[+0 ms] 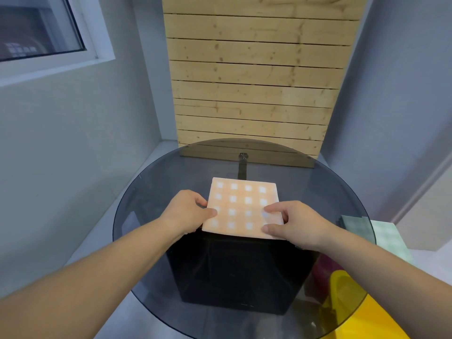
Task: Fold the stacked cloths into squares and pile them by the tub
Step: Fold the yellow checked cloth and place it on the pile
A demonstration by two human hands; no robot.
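Round glass table (151, 204) bears a square-folded orange checked cloth (242, 206); left hand (188, 209) and right hand (293, 223) pinch its side edges, fingers probably tucked beneath.

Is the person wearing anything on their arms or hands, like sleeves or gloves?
No. The left hand and right hand are bare: no gloves, rings or watch show. The left arm and right arm are bare too, no sleeves in view.
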